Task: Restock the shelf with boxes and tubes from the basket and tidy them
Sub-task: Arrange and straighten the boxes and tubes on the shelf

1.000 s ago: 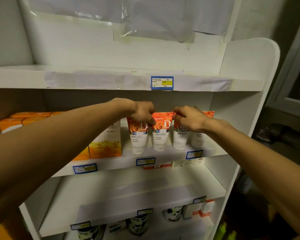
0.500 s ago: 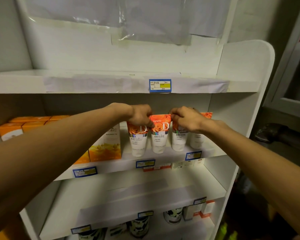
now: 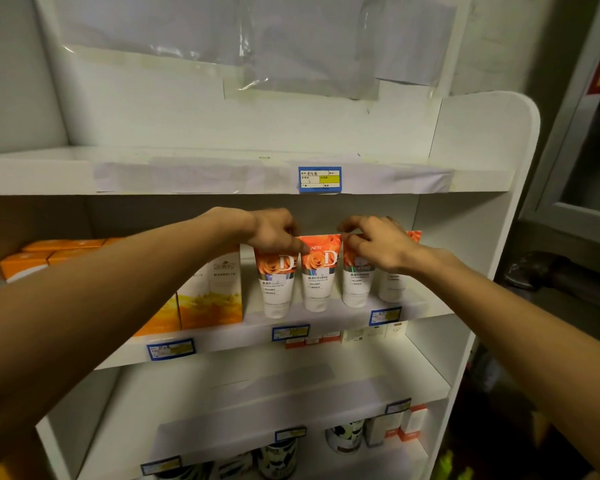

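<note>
1. Your left hand (image 3: 274,230) is curled over the top of the first tube (image 3: 276,282) in the row, with the thumb reaching across onto the orange crimp of the second tube (image 3: 317,271). Looks like a pinch on that top edge, though the fingers behind are hidden.
2. Your right hand (image 3: 378,242) has its fingers bent down on the top of the third tube (image 3: 355,278), fingertips pinching at its crimp right beside the second tube's corner.
3. All four tubes stand cap-down in a line on the middle shelf (image 3: 326,323), nearly touching each other. The fourth tube (image 3: 394,282) is mostly behind your right wrist, so only its white body and an orange corner show.
4. Left of the tubes sit the yellow-and-white boxes (image 3: 212,292), just beside the first tube, and further left the orange boxes (image 3: 49,254), partly hidden by your left forearm.
5. Blue price tags (image 3: 290,332) run along the shelf's front lip, with one more on the shelf above.
6. Lower down there are round tins (image 3: 345,436) and small boxes (image 3: 399,427) on the bottom shelf.
</note>
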Tool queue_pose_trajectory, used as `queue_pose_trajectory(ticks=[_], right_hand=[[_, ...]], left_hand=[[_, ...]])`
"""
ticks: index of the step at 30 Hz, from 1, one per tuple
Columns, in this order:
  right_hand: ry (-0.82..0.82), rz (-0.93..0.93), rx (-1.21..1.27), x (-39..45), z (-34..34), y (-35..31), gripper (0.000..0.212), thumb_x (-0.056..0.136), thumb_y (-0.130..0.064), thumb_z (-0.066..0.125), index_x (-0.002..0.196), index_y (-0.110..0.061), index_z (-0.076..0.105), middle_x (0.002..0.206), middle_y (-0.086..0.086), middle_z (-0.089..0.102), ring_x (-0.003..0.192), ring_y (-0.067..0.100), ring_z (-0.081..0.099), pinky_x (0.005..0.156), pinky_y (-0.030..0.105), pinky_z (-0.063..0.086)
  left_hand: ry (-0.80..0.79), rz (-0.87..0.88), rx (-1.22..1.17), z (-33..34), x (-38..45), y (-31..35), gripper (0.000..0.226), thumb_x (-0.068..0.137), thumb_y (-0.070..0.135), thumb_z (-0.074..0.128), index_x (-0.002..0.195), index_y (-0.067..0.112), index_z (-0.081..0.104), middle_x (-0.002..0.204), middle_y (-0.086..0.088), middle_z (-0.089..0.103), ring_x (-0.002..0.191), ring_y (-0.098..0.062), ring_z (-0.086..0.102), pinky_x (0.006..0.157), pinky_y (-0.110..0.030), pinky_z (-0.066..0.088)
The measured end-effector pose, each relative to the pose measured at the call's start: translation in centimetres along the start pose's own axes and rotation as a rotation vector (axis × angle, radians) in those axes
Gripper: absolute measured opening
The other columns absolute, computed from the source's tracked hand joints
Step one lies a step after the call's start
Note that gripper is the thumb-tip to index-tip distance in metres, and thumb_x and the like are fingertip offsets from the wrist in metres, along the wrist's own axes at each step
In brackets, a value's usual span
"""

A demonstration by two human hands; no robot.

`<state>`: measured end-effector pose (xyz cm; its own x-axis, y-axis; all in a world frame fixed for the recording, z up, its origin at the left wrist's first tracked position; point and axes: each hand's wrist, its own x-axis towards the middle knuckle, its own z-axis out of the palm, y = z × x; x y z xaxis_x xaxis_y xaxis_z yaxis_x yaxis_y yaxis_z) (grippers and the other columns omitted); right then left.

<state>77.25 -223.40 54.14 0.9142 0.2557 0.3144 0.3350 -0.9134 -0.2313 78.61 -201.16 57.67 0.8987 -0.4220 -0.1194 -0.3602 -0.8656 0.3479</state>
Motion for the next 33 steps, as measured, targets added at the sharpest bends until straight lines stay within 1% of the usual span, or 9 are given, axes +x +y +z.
queue_pose_trajectory(ticks=[3, 6, 10, 13, 16, 18, 20, 28, 33], right_hand=[[-0.013, -0.018, -0.025, 0.1, -0.2, -0.4, 0.030, 0.101, -0.034, 0.047, 0.125, -0.023, 0.060, 0.123, 0.001, 0.067, 0.113, 0.021, 0.062, 0.108, 0.054, 0.040], [-0.032, -0.020, -0.065, 0.3, -0.1, -0.8, 0.029, 0.102, -0.032, 0.047, 0.124, -0.021, 0.062, 0.122, 0.002, 0.068, 0.112, 0.021, 0.063, 0.109, 0.053, 0.040], [-0.019, -0.020, -0.073, 0.4, 0.3, -0.9, 0.027, 0.102, -0.030, 0.050, 0.123, -0.021, 0.064, 0.119, 0.001, 0.069, 0.109, 0.020, 0.064, 0.109, 0.053, 0.040], [-0.008, -0.016, -0.047, 0.5, 0.0, -0.9, 0.025, 0.100, -0.030, 0.054, 0.120, -0.023, 0.067, 0.118, -0.001, 0.070, 0.107, 0.018, 0.064, 0.107, 0.051, 0.043], [-0.026, -0.030, -0.054, 0.8, -0.8, -0.9, 0.025, 0.097, -0.032, 0.059, 0.117, -0.024, 0.071, 0.116, -0.002, 0.072, 0.104, 0.016, 0.066, 0.101, 0.047, 0.049], [-0.055, -0.036, -0.055, 1.0, -1.4, -1.1, 0.026, 0.095, -0.031, 0.062, 0.118, -0.022, 0.072, 0.116, -0.001, 0.073, 0.101, 0.017, 0.068, 0.093, 0.042, 0.056], [-0.080, -0.034, -0.052, 1.2, -1.8, -1.3, 0.027, 0.094, -0.029, 0.063, 0.118, -0.020, 0.072, 0.117, 0.001, 0.072, 0.100, 0.018, 0.068, 0.090, 0.041, 0.057], [-0.089, -0.022, 0.085, 1.4, -1.6, -1.3, 0.024, 0.095, -0.023, 0.063, 0.116, -0.016, 0.074, 0.119, 0.002, 0.071, 0.104, 0.019, 0.066, 0.093, 0.042, 0.056], [-0.054, -0.015, 0.123, 1.2, -1.0, -1.3, 0.025, 0.096, -0.026, 0.062, 0.116, -0.018, 0.073, 0.121, 0.001, 0.070, 0.106, 0.019, 0.065, 0.094, 0.043, 0.055]], left_hand=[[0.009, 0.034, -0.011, 0.0, -0.3, -0.1, 0.022, 0.099, 0.033, 0.058, 0.112, 0.016, 0.064, 0.110, -0.004, 0.070, 0.101, -0.022, 0.069, 0.093, -0.040, 0.057], [0.018, 0.043, -0.011, 0.2, -0.3, -0.2, 0.025, 0.100, 0.030, 0.057, 0.115, 0.013, 0.068, 0.110, -0.005, 0.072, 0.101, -0.021, 0.070, 0.094, -0.040, 0.056], [0.039, 0.046, -0.005, 0.3, -0.1, -0.3, 0.022, 0.099, 0.030, 0.059, 0.108, 0.014, 0.071, 0.106, -0.005, 0.073, 0.098, -0.021, 0.071, 0.092, -0.039, 0.057], [0.038, 0.048, -0.014, 0.1, -0.2, -0.3, 0.023, 0.099, 0.028, 0.059, 0.109, 0.012, 0.072, 0.105, -0.005, 0.074, 0.096, -0.020, 0.071, 0.089, -0.037, 0.058], [0.028, 0.053, -0.013, -0.1, -0.3, -0.3, 0.023, 0.100, 0.027, 0.058, 0.107, 0.011, 0.072, 0.104, -0.004, 0.074, 0.095, -0.019, 0.071, 0.088, -0.036, 0.058], [0.035, 0.057, -0.012, -0.1, -0.4, -0.4, 0.025, 0.100, 0.027, 0.058, 0.110, 0.010, 0.073, 0.105, -0.005, 0.074, 0.096, -0.019, 0.072, 0.089, -0.037, 0.058], [0.032, 0.051, -0.016, -0.2, -0.4, -0.5, 0.026, 0.100, 0.027, 0.058, 0.113, 0.010, 0.072, 0.107, -0.005, 0.074, 0.097, -0.019, 0.071, 0.091, -0.038, 0.058], [0.009, 0.032, 0.001, -0.8, -0.6, -0.4, 0.028, 0.100, 0.027, 0.058, 0.119, 0.011, 0.070, 0.113, -0.006, 0.073, 0.100, -0.021, 0.071, 0.090, -0.034, 0.057], [-0.007, 0.005, 0.022, -0.9, -0.7, -0.4, 0.028, 0.100, 0.029, 0.057, 0.117, 0.010, 0.070, 0.111, -0.006, 0.073, 0.098, -0.020, 0.071, 0.091, -0.036, 0.057]])
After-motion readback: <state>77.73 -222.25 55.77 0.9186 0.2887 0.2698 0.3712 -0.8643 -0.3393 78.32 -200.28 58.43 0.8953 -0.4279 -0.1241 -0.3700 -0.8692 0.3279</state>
